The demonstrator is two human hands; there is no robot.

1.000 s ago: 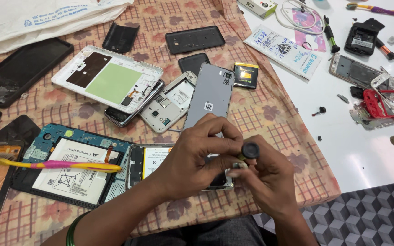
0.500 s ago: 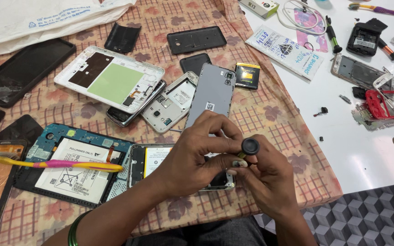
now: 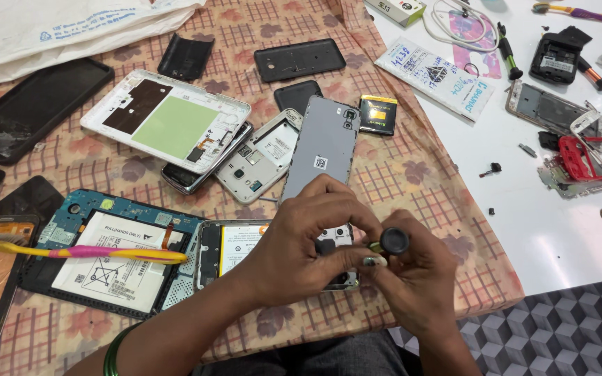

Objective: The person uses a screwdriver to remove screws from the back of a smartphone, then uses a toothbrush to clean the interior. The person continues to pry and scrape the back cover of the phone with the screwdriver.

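Observation:
My left hand (image 3: 308,240) lies over the right end of an opened phone (image 3: 235,254) with a white battery, gripping it on the checked cloth. Its thumb tip touches the shaft of a small screwdriver (image 3: 393,241) with a round black cap. My right hand (image 3: 419,282) holds that screwdriver upright over the phone's end, the cap pointing at the camera. The screwdriver's tip and the spot it meets are hidden by my fingers. A grey phone back cover (image 3: 322,146) lies just beyond my hands.
An opened tablet (image 3: 106,251) with a yellow-pink toothbrush (image 3: 85,252) across it lies to the left. Several phone frames, covers and screens are spread over the cloth. The white table (image 3: 559,230) on the right carries red phone parts (image 3: 593,157), screwdrivers and small screws.
My hands stay over the phone's end. The screwdriver cap has shifted only slightly between my fingers.

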